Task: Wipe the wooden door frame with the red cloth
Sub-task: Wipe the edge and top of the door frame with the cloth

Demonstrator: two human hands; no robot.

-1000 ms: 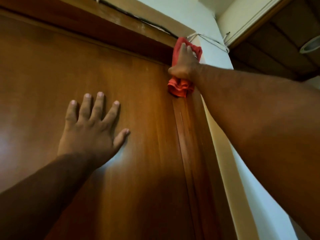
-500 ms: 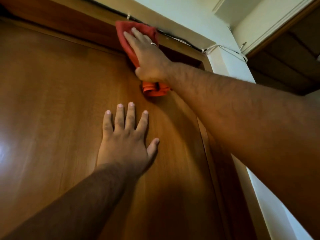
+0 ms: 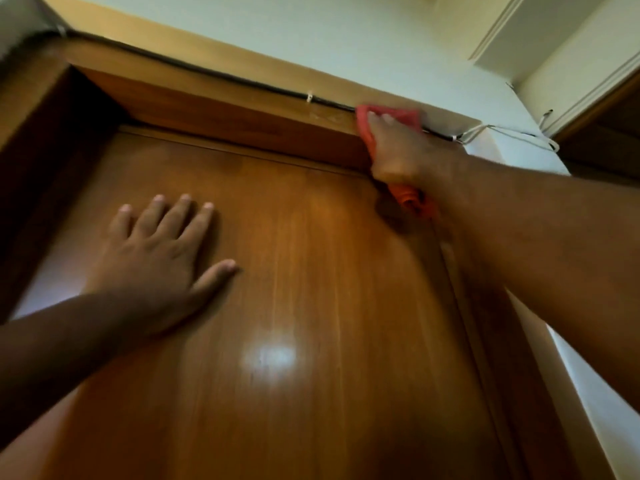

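The wooden door frame (image 3: 214,112) runs across the top of the brown door (image 3: 311,306). My right hand (image 3: 401,150) presses the red cloth (image 3: 398,116) flat against the frame's top rail near its right corner; a bunched end of the cloth hangs below my palm. My left hand (image 3: 162,258) lies flat on the door panel with its fingers spread, holding nothing.
A black cable (image 3: 207,72) with white clips runs along the top of the frame, ending in white wires (image 3: 512,133) at the right corner. White wall lies above and to the right. A dark wooden opening (image 3: 609,133) shows at the far right.
The view has tilted and shifted, showing more of the top rail. My right hand with the cloth stays on the top rail, now near its right corner. My left hand stays flat on the door.
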